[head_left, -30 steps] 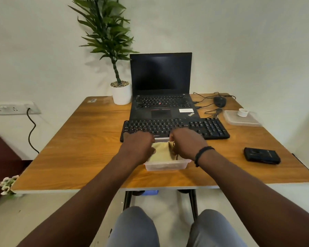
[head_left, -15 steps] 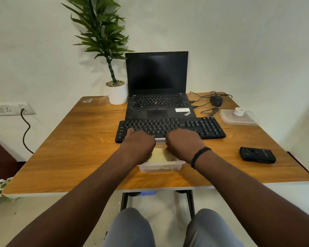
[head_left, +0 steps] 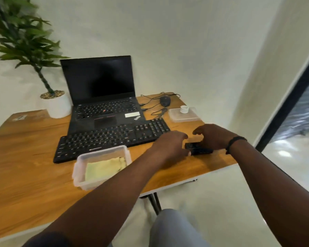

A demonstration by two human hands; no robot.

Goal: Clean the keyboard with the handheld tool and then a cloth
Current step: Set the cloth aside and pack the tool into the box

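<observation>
the cloth (head_left: 103,168) lies in its tub (head_left: 78,166) in front of the keyboard (head_left: 111,138). the left hand (head_left: 169,145) hovers loosely spread beside the black tool (head_left: 198,148) on the surface (head_left: 25,157); the right hand (head_left: 214,136) arches over it, fingers apart, nothing gripped. best to pinch its long sides, lift level, keep clear of the edge.

Soft, even daylight with glare on the floor (head_left: 284,154) at right; motion blur smears the plant (head_left: 23,40) upper left, edges bowed.

bare table (head_left: 30,168) left of cloth box (head_left: 100,164), keyboard (head_left: 111,138) blocking behind it
</observation>
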